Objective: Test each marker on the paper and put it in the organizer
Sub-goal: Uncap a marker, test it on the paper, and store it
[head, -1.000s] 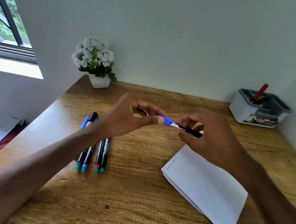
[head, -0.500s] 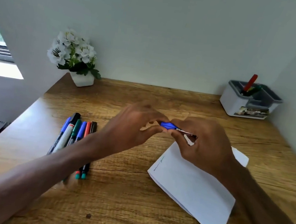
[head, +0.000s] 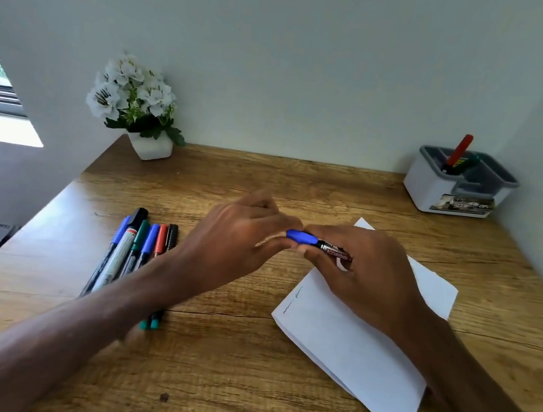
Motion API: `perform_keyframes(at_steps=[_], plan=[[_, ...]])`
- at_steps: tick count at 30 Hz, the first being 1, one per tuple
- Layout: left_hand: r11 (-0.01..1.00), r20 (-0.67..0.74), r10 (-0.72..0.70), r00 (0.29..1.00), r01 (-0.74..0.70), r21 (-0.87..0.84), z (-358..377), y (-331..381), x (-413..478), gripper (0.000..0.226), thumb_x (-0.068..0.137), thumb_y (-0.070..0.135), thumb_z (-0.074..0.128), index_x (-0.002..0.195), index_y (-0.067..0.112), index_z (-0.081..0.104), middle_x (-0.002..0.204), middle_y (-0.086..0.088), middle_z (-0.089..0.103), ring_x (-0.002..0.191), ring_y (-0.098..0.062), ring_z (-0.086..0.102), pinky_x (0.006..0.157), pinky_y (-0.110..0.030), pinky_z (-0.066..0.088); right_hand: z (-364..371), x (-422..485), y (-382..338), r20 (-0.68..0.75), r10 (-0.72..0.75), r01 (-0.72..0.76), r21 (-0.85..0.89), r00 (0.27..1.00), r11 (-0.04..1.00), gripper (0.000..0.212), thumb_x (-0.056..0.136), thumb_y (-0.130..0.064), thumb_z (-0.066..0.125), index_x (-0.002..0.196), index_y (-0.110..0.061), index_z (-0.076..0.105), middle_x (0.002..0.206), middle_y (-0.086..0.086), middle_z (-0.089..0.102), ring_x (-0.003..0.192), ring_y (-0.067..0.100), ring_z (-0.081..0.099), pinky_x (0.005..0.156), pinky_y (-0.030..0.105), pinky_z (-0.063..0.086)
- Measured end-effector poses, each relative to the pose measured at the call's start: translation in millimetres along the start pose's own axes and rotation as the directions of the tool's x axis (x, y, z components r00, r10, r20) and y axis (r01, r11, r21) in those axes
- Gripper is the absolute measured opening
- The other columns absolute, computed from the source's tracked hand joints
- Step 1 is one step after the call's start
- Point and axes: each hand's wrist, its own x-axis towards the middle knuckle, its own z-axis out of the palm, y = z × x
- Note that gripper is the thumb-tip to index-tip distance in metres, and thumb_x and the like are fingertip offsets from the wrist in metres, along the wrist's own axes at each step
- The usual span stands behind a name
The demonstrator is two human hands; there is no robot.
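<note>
Our left hand (head: 238, 236) pinches the marker (head: 333, 250) by its blue cap; our right hand (head: 369, 276) curls round the barrel, hiding its tail. At nine o'clock, our forearm (head: 93, 317) half covers the spare markers (head: 126, 249).

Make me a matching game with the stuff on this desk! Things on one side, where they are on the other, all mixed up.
Things:
1 flowers
2 organizer
3 paper
4 blue-capped marker

Places:
A gripped by the left hand and right hand
B far right corner of the desk
C far left corner
D lying flat, near right

Pairs: 1-C, 2-B, 3-D, 4-A
</note>
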Motion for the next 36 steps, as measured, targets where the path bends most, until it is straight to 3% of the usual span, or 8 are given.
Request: perform_keyframes(at_steps=[3,8,13,18,22,27,32,36], plan=[[0.999,0.035,-0.035,0.999,0.034,0.041,-1.3,1.7,1.0,0.040,0.099,0.043,0.055,0.119,0.014,0.074,0.096,0.001,0.073,0.098,-0.013,0.062,0.069,-0.037,0.055,-3.5,-1.0,-4.5,0.087,0.095,-0.097,0.016,0.992,0.995,0.034,0.098,-0.055,0.056,0.124,-0.035,0.066,0.093,-0.017,0.075,0.073,-0.002,0.063,0.063,0.020,0.045],[0.986,0.060,-0.164,0.985,0.163,0.035,-7.8,-2.7,-1.5,0.031,0.101,0.042,0.055,0.119,0.020,0.068,0.110,0.005,0.068,0.103,-0.005,0.056,0.079,-0.025,0.042,-12.3,-4.0,0.0,0.088,0.189,-0.208,0.359,0.978,0.910,0.023,0.101,-0.002,0.044,0.101,-0.022,0.056,0.078,-0.003,0.072,0.066,0.004,0.061,0.061,0.020,0.042],[0.961,0.094,-0.259,0.961,0.267,-0.077,-6.4,-6.7,-4.6,0.028,0.102,0.035,0.061,0.125,0.020,0.062,0.119,0.009,0.062,0.094,0.000,0.059,0.077,-0.023,0.048,-27.2,5.1,4.7,0.180,0.332,-0.303,0.878,0.926,0.370,0.041,0.092,0.016,0.033,0.106,-0.001,0.068,0.104,0.020,0.075,0.081,0.021,0.061,0.063,0.026,0.051],[0.947,0.132,-0.255,0.958,0.275,-0.167,-1.4,-4.6,-5.8,0.027,0.102,0.035,0.061,0.123,0.020,0.061,0.109,0.016,0.060,0.088,0.008,0.057,0.073,-0.007,0.040,-29.3,8.7,5.6,0.307,0.350,-0.339,0.940,0.885,0.031,0.044,0.100,0.006,0.044,0.138,-0.009,0.058,0.128,0.015,0.071,0.104,0.017,0.071,0.076,0.023,0.061],[0.936,0.112,-0.251,0.962,0.270,-0.224,-0.7,-3.5,-6.2,0.029,0.101,0.037,0.063,0.126,0.021,0.063,0.105,0.019,0.062,0.086,0.010,0.058,0.070,-0.008,0.043,-13.5,1.9,0.5,0.320,0.357,-0.373,0.923,0.878,0.091,0.044,0.092,-0.008,0.064,0.135,-0.006,0.058,0.122,0.019,0.073,0.103,0.022,0.071,0.076,0.030,0.062],[0.903,0.130,-0.278,0.952,0.305,-0.304,-2.7,-3.3,-6.2,0.019,0.103,0.033,0.058,0.116,0.020,0.064,0.097,0.019,0.066,0.088,-0.002,0.064,0.071,-0.023,0.051,3.5,-0.1,-3.9,0.181,0.470,-0.383,0.841,0.864,0.382,0.022,0.101,-0.021,0.061,0.110,-0.002,0.068,0.094,0.023,0.074,0.080,0.022,0.069,0.064,0.036,0.055],[0.816,0.269,-0.268,0.925,0.366,-0.448,-6.4,5.3,-10.4,0.024,0.099,0.028,0.035,0.088,0.013,0.050,0.078,-0.003,0.057,0.072,-0.014,0.051,0.069,-0.037,0.043,12.8,-1.3,-2.4,0.216,0.450,-0.415,0.812,0.867,0.411,0.015,0.102,-0.013,0.058,0.104,-0.002,0.069,0.085,0.023,0.074,0.073,0.027,0.063,0.064,0.035,0.052],[0.885,0.405,-0.207,0.891,0.347,-0.311,-9.7,12.9,-9.0,0.021,0.101,0.041,0.050,0.093,0.023,0.046,0.083,0.010,0.048,0.075,-0.001,0.042,0.066,-0.024,0.032,11.7,-1.1,-4.9,0.262,0.430,-0.426,0.835,0.864,0.349,0.016,0.100,-0.007,0.058,0.110,-0.001,0.067,0.088,0.027,0.075,0.074,0.031,0.067,0.064,0.035,0.054]])
